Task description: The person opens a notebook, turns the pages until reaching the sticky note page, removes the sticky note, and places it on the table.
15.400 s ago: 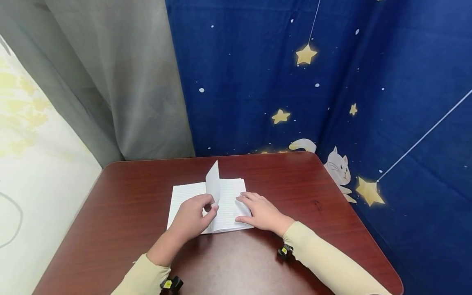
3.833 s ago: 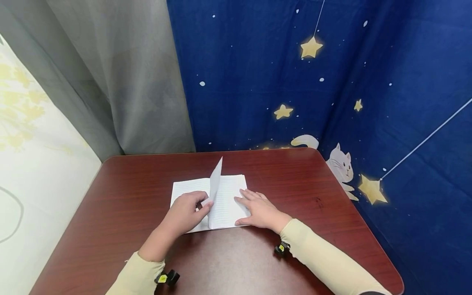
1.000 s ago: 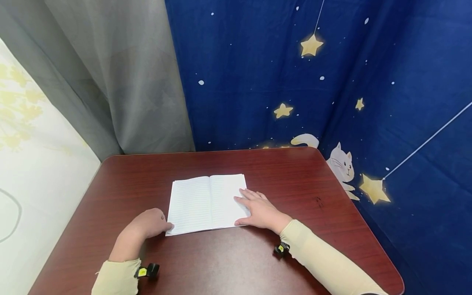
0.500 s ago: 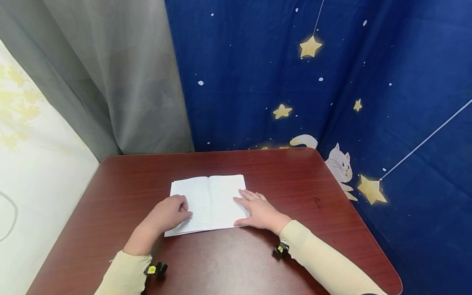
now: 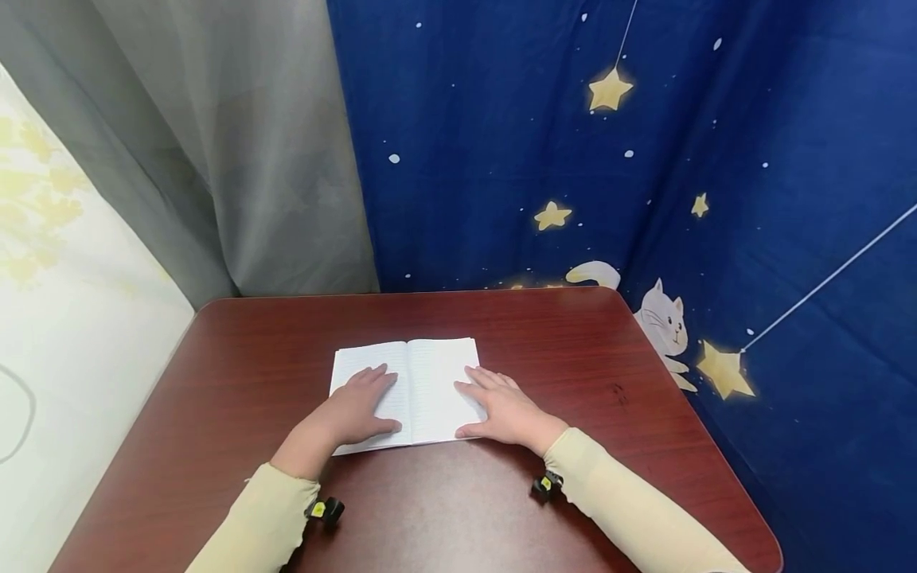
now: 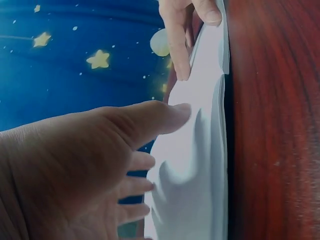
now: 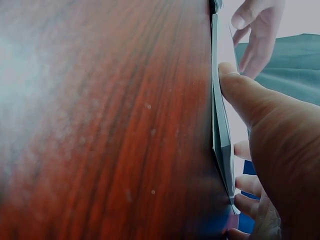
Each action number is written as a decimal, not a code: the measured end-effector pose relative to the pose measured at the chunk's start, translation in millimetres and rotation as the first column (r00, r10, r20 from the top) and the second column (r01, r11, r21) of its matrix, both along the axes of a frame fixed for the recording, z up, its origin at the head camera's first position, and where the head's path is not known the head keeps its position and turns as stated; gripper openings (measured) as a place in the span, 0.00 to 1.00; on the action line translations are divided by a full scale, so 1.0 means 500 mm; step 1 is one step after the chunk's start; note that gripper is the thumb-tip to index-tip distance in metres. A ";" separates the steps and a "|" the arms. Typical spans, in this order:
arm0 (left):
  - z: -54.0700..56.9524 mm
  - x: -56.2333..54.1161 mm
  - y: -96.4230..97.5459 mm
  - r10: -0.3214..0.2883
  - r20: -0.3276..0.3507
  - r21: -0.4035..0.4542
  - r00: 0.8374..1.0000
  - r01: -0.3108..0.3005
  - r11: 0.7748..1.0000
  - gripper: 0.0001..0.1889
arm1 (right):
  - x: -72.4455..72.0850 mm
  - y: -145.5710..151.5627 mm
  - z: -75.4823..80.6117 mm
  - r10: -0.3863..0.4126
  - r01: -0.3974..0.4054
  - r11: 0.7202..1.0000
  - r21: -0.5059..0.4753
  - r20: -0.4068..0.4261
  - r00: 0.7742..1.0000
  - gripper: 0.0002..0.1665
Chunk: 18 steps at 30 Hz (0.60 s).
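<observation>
An open lined notebook [image 5: 438, 398] lies flat on the table, its white pages spread either side of the middle fold. My left hand [image 5: 357, 407] is over the left page with fingers spread and thumb near the fold; in the left wrist view the thumb [image 6: 150, 120] reaches over the page and casts a shadow on it. The right hand [image 5: 510, 412] rests on the right page's outer edge, fingers spread. In the right wrist view its thumb [image 7: 245, 92] lies at the notebook's near edge, where the stacked pages [image 7: 223, 135] show.
The reddish-brown wooden table [image 5: 458, 509] surrounds the notebook, with rounded corners. A grey curtain [image 5: 286, 159] and a blue star-patterned curtain [image 5: 487, 143] hang behind it. A pale wall [image 5: 64, 334] stands at the left.
An upright page held by my left hand seconds ago now lies flat. The left hand went out to the left edge, then came back right over the left page, its fingers spreading. The right hand stayed.
</observation>
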<state>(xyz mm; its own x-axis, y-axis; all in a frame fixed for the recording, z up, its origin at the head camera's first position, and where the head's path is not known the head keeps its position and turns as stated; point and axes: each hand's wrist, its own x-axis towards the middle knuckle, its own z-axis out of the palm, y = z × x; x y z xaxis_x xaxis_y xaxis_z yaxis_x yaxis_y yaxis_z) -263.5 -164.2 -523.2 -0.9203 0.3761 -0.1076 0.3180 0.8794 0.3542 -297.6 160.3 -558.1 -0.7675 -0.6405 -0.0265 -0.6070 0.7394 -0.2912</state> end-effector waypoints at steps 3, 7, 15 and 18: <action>0.003 -0.007 0.005 0.017 0.053 -0.045 0.998 -0.015 0.999 0.52 | -0.001 0.001 0.001 -0.001 0.001 1.000 0.001 0.003 1.000 0.55; -0.001 -0.014 0.004 0.063 0.116 -0.070 0.991 -0.055 0.996 0.56 | -0.001 0.000 0.002 0.003 -0.003 1.000 0.004 0.003 1.000 0.56; 0.005 -0.017 0.014 0.096 0.153 -0.088 0.984 -0.083 0.993 0.56 | -0.001 0.001 0.001 0.007 -0.007 1.000 0.008 0.005 1.000 0.56; 0.007 -0.017 0.018 0.101 0.154 -0.098 0.983 -0.087 0.991 0.56 | -0.001 0.003 -0.001 0.006 -0.006 1.000 -0.001 0.009 1.000 0.56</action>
